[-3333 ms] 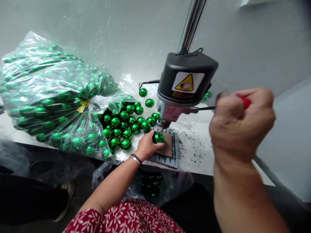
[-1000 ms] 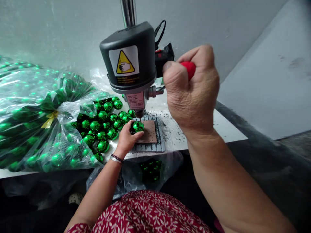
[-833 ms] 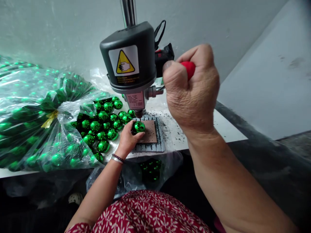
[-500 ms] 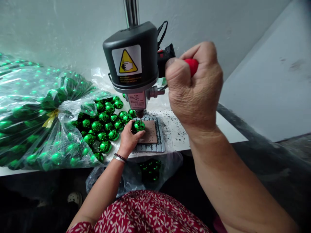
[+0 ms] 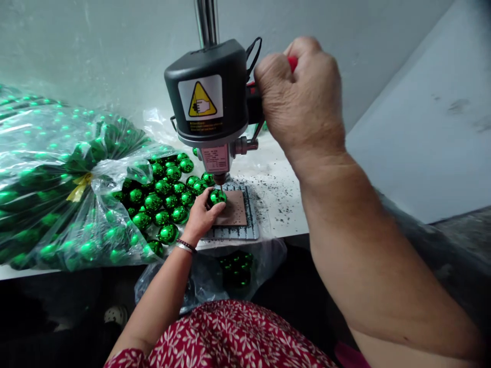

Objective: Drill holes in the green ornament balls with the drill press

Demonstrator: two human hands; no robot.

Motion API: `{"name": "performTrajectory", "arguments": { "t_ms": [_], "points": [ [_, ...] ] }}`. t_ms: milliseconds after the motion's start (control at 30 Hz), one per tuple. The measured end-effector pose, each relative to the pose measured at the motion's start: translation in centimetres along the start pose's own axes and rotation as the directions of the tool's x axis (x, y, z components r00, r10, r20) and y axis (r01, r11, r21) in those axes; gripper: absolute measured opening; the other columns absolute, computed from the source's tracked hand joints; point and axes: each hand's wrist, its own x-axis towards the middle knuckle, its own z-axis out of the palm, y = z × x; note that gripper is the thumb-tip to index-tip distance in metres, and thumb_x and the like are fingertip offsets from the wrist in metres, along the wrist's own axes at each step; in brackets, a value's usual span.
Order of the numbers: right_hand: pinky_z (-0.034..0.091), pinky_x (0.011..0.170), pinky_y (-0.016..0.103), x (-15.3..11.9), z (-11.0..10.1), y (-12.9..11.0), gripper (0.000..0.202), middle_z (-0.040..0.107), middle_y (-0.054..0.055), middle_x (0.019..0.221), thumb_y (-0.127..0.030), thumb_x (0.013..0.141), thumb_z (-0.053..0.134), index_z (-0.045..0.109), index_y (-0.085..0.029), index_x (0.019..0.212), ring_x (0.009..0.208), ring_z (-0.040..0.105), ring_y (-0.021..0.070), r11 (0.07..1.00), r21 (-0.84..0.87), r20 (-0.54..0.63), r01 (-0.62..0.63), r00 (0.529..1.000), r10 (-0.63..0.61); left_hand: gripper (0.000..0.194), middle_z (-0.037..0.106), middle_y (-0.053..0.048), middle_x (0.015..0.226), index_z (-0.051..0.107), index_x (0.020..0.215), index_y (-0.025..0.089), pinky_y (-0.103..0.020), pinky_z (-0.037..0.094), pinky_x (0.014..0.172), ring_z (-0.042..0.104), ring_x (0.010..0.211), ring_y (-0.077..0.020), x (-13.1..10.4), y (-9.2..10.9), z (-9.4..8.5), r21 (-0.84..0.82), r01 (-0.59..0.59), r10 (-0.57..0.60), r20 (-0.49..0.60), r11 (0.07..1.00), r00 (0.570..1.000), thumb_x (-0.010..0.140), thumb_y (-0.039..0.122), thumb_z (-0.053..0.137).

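My left hand [image 5: 203, 213] is closed around a shiny green ball [image 5: 218, 197], thumb on the near side and fingers on the far left. The ball sits over a brown board [image 5: 235, 212] on the grey slotted base of a drill press [image 5: 207, 97]. Just above the ball's right side is the thin drill bit [image 5: 221, 188]; whether it touches is too small to tell. Up at the right of the machine, my right hand [image 5: 303, 97] is wrapped around a red-knobbed lever handle [image 5: 292, 63], mostly hidden by the fingers.
Many loose green balls [image 5: 161, 202] lie left of the base, beside a large clear plastic bag [image 5: 49, 179] full of them, with a yellow tie. Dark shavings [image 5: 274, 197] are scattered on the white table. Another clear bag [image 5: 264, 266] with green balls hangs below the front edge.
My right hand has risen with the lever handle and turned slightly away. My left hand and the held ball have shifted slightly left relative to the bit.
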Motion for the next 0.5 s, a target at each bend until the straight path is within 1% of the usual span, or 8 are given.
{"name": "performTrajectory", "arguments": {
  "t_ms": [67, 167, 267, 333, 367, 433, 500],
  "points": [
    [0.021, 0.068, 0.02, 0.0, 0.0, 0.0, 0.033, 0.023, -0.005, 0.061, -0.03, 0.091, 0.04, 0.024, -0.015, 0.067, 0.062, 0.017, 0.0037, 1.0, -0.001, -0.008, 0.005, 1.0, -0.005, 0.058, 0.064, -0.01, 0.117, 0.053, 0.132, 0.016, -0.037, 0.042, 0.1, 0.058, 0.107, -0.0228, -0.1, 0.0, -0.3, -0.019, 0.009, -0.008, 0.038, 1.0, 0.999, 0.079, 0.037, 0.063],
    [0.022, 0.069, 0.02, 0.0, 0.1, 0.0, 0.033, 0.023, -0.005, 0.061, -0.03, 0.091, 0.04, 0.024, -0.015, 0.066, 0.061, 0.018, 0.0032, 1.0, -0.002, -0.015, 0.007, 1.0, -0.007, 0.058, 0.065, -0.008, 0.114, 0.054, 0.131, 0.017, -0.037, 0.043, 0.098, 0.058, 0.105, -0.0226, -0.1, 0.1, -0.6, -0.034, 0.017, -0.015, 0.062, 0.999, 0.998, 0.078, 0.036, 0.064],
    [0.021, 0.068, 0.02, 0.0, 0.2, 0.0, 0.033, 0.023, -0.005, 0.061, -0.029, 0.091, 0.04, 0.023, -0.015, 0.066, 0.062, 0.018, 0.0029, 1.0, 0.006, -0.02, 0.009, 1.0, -0.009, 0.059, 0.064, -0.009, 0.119, 0.054, 0.131, 0.017, -0.038, 0.042, 0.101, 0.057, 0.111, -0.024, 0.3, 0.2, -0.7, -0.02, 0.024, -0.023, 0.075, 1.0, 0.997, 0.075, 0.033, 0.065],
    [0.021, 0.068, 0.02, 0.0, 0.2, 0.1, 0.034, 0.022, -0.005, 0.061, -0.029, 0.091, 0.04, 0.023, -0.015, 0.066, 0.062, 0.018, 0.0029, 1.0, 0.015, -0.024, 0.012, 1.0, -0.012, 0.06, 0.061, -0.012, 0.124, 0.056, 0.128, 0.014, -0.037, 0.04, 0.104, 0.055, 0.117, -0.0256, 0.7, 0.3, -0.8, 0.028, 0.02, -0.022, 0.081, 0.999, 0.996, 0.072, 0.032, 0.068],
    [0.021, 0.068, 0.02, 0.0, 0.2, 0.1, 0.034, 0.022, -0.005, 0.061, -0.029, 0.091, 0.041, 0.023, -0.015, 0.066, 0.062, 0.018, 0.0029, 1.0, 0.02, -0.024, 0.014, 1.0, -0.013, 0.058, 0.062, -0.013, 0.124, 0.059, 0.125, 0.013, -0.037, 0.04, 0.103, 0.055, 0.117, -0.0263, 0.8, 0.5, -0.9, 0.059, 0.016, -0.021, 0.097, 0.998, 0.995, 0.07, 0.032, 0.069],
    [0.02, 0.068, 0.02, 0.0, 0.2, 0.1, 0.034, 0.023, -0.006, 0.061, -0.029, 0.091, 0.041, 0.023, -0.015, 0.066, 0.062, 0.019, 0.0026, 0.999, 0.033, -0.026, 0.016, 1.0, -0.015, 0.052, 0.065, -0.012, 0.115, 0.063, 0.117, 0.013, -0.037, 0.044, 0.098, 0.059, 0.109, -0.0268, 1.1, 0.7, -1.1, 0.109, 0.014, -0.029, 0.142, 0.994, 0.989, 0.069, 0.033, 0.069],
    [0.02, 0.068, 0.02, 0.0, 0.2, 0.1, 0.034, 0.023, -0.006, 0.061, -0.03, 0.091, 0.041, 0.023, -0.015, 0.066, 0.062, 0.019, 0.0024, 0.999, 0.045, -0.025, 0.016, 1.0, -0.015, 0.049, 0.068, -0.009, 0.106, 0.064, 0.114, 0.015, -0.037, 0.047, 0.091, 0.062, 0.098, -0.0257, 1.2, 0.9, -1.3, 0.128, 0.024, -0.046, 0.173, 0.991, 0.984, 0.069, 0.036, 0.069]
  ]
}}
